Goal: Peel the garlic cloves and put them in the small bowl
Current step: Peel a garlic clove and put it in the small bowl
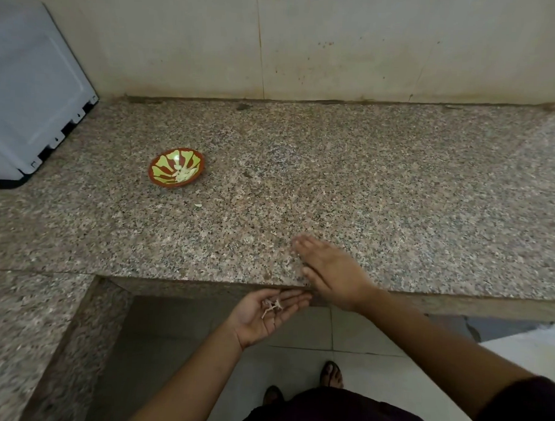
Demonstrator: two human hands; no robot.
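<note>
A small red bowl point(176, 167) with a yellow-green pattern stands on the granite counter point(333, 187), left of centre. Pale peeled garlic cloves point(182, 175) lie inside it. One small pale scrap point(198, 205) lies on the counter just in front of the bowl. My left hand point(266, 314) is held palm up just below the counter's front edge, with thin garlic skins point(273, 306) lying in the palm. My right hand point(327, 272) lies on the counter near the front edge with straight fingers, blurred, holding nothing.
A white appliance point(31, 94) stands at the far left of the counter against the wall. The counter turns a corner at the lower left. Below the edge are a tiled floor point(296, 362) and my sandalled feet.
</note>
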